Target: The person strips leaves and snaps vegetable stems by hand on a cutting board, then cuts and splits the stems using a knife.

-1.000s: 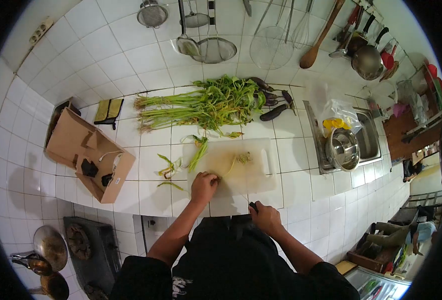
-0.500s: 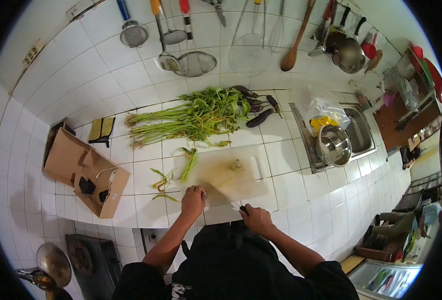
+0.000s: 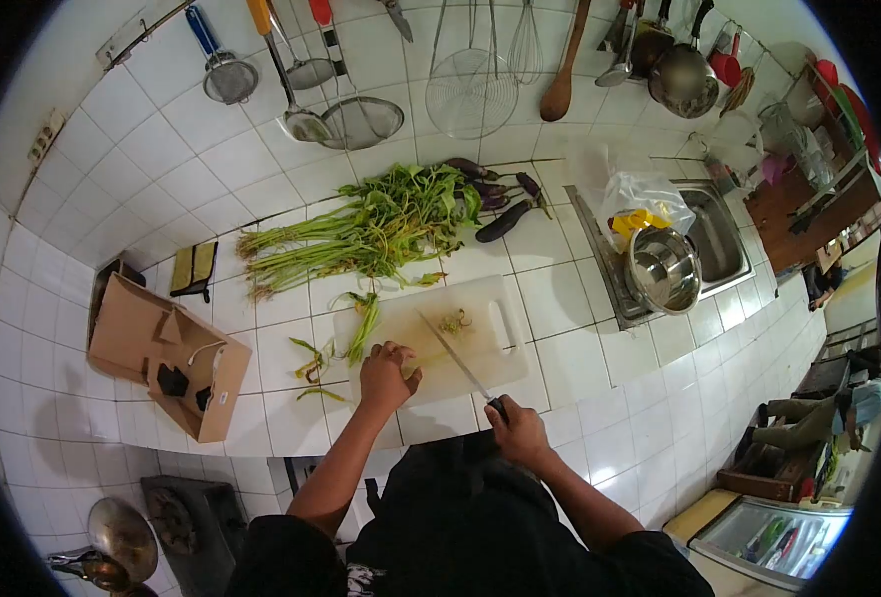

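My right hand [image 3: 520,434] is closed around the black handle of a knife [image 3: 454,356], whose long blade points away to the upper left over the white cutting board [image 3: 426,298]. My left hand [image 3: 386,376] rests at the board's near left edge with fingers bent and the thumb apart; nothing shows in it. Small greenish trimmings [image 3: 454,322] lie on the board beside the blade. A short bunch of green stems [image 3: 365,326] lies at the board's left edge, with loose wilted leaves [image 3: 311,363] on the tiles beside it.
A large pile of leafy greens [image 3: 381,229] and several eggplants [image 3: 505,221] lie behind the board. An open cardboard box [image 3: 226,388] stands left. To the right are a metal bowl [image 3: 663,269], a plastic bag [image 3: 650,199] and a sink [image 3: 719,239]. Utensils hang on the wall.
The camera view has shifted slightly. The knife blade has turned and shows more of its flat side, with its tip beside the trimmings. My left thumb now shows apart from the fingers.
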The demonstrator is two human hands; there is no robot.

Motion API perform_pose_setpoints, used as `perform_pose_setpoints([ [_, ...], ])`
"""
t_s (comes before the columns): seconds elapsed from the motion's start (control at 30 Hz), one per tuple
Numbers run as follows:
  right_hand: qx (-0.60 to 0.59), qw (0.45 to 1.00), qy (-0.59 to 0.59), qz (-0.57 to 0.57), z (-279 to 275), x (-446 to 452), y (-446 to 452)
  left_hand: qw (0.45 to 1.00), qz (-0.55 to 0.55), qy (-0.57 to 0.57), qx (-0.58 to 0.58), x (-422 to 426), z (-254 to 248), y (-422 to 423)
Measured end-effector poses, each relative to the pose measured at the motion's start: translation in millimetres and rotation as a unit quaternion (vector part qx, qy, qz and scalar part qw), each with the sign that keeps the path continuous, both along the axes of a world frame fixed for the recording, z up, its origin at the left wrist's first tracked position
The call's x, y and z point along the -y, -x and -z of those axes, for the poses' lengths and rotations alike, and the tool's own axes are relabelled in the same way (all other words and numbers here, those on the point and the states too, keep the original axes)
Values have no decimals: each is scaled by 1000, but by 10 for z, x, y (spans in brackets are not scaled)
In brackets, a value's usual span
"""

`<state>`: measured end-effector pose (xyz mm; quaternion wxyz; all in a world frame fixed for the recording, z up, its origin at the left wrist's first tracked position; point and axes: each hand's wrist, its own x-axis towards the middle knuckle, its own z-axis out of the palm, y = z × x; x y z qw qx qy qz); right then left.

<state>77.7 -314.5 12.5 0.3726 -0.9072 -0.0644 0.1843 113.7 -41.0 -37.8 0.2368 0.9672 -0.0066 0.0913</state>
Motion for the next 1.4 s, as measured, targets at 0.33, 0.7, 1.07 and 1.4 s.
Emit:
perform_pose_setpoints([
  [0.33, -3, 1000, -9, -3, 81, 95, -46, 999, 14, -40, -31, 43, 299, -117],
  [0.7, 0, 988, 118, -95, 87, 473, -62, 989, -29, 63, -133, -193, 228, -184],
  [1.07, 58, 960, 166, -220, -238, 430, -329, 947, 57, 139, -284, -310, 17, -576],
  [1.4, 57, 963, 161, -208, -148, 155, -430, 943, 34, 141, -299, -312, 31, -718],
])
